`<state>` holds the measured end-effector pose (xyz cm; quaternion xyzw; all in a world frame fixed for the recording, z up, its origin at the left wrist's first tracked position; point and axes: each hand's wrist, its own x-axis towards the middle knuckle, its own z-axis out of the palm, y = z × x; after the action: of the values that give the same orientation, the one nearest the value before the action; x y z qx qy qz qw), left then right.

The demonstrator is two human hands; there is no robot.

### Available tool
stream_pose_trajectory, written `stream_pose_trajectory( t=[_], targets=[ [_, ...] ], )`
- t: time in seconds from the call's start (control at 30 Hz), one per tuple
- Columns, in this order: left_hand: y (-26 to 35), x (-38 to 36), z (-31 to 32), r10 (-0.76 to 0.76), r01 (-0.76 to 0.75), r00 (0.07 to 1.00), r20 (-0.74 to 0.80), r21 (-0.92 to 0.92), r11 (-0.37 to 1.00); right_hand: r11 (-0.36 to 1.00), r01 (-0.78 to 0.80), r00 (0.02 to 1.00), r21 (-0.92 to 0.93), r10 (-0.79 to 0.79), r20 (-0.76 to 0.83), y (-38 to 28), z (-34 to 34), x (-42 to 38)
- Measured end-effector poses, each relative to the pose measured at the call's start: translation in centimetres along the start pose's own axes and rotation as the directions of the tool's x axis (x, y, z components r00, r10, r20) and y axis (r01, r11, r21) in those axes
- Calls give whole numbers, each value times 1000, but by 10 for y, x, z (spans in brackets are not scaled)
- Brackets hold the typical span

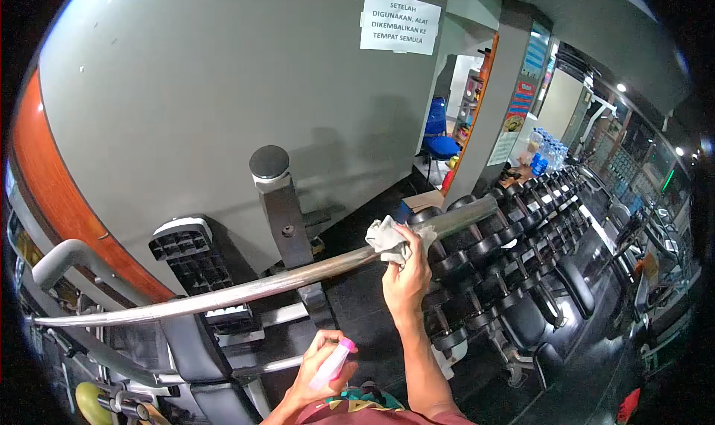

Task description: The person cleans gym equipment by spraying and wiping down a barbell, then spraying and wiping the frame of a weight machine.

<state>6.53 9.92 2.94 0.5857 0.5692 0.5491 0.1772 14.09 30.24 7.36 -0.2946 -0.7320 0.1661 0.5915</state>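
My right hand is closed on a crumpled whitish cloth, which is pressed against a long metal bar. The bar runs across the view from the far left to the dumbbells at the right. Low in front of my body, my left hand wraps round a small translucent bottle with a pink top. The bottle is tilted and apart from the bar.
Rows of dumbbells stand on a rack at the right. Behind the bar rises an upright post. A black padded bench is at lower left, a blue chair farther back, and a paper sign hangs on the wall.
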Motion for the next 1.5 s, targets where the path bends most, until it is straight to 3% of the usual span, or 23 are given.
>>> stream_pose_trajectory(
  t=[0.17, 0.27, 0.3, 0.37, 0.43, 0.5, 0.57, 0.63, 0.7, 0.77, 0.83, 0.97, 1.03, 1.27, 1.37, 1.4, 1.5],
  targets=[
    [1, 18, 17, 111, -110, 994, 9, -74, 991, 995, 6, 1000, 96, -8, 25, 9, -6, -2],
    [9, 31, 26, 128, -124, 991, 31, -104, 987, 921, -111, 993, 373, 84, 87, 27, -22, -4],
    [12, 33, 31, 96, -92, 995, 33, -105, 990, 853, -217, 976, 475, 178, 125, 36, -31, -7],
    [6, 37, 43, 64, -64, 998, -10, -200, 978, 478, -387, 857, 788, 502, 117, 56, -41, -19],
    [8, 45, 48, 64, -81, 996, -65, -324, 943, 719, -328, 906, 612, 422, -11, 83, -61, -26],
    [9, 50, 58, 34, -71, 992, -120, -320, 945, 581, -365, 812, 727, 581, -57, 90, -81, -33],
    [16, 60, 60, -207, 173, 975, -77, -317, 932, 495, -330, 792, 804, 609, -49, 102, -101, -39],
    [14, 69, 62, -163, 119, 979, -122, -303, 945, 489, -338, 775, 804, 630, -57, 113, -115, -43],
    [16, 77, 61, -228, 185, 965, -132, -278, 943, 510, -388, 739, 767, 670, -72, 116, -126, -45],
    [15, 84, 61, -221, 181, 962, -159, -235, 955, 567, -398, 742, 721, 661, -109, 125, -129, -49],
    [6, 90, 63, -53, 34, 986, -161, -115, 993, 579, -397, 745, 713, 656, -118, 131, -135, -55],
    [4, 105, 70, -112, 94, 988, -107, -157, 983, 627, -398, 766, 670, 629, -133, 147, -156, -70],
    [9, 110, 76, -152, 133, 983, -100, -173, 976, 611, -409, 730, 678, 665, -159, 138, -166, -70],
    [9, 126, 93, -150, 150, 989, 15, -220, 964, 578, -360, 704, 733, 684, -193, 132, -177, -67],
    [18, 134, 102, -96, 91, 995, -8, -253, 963, 566, -381, 685, 731, 704, -188, 122, -167, -59],
    [17, 137, 106, -92, 86, 996, -2, -324, 942, 557, -348, 653, 754, 721, -231, 123, -162, -58],
    [14, 142, 110, -45, 37, 999, -15, -318, 947, 545, -281, 560, 790, 762, -327, 124, -145, -48]
  ],
)
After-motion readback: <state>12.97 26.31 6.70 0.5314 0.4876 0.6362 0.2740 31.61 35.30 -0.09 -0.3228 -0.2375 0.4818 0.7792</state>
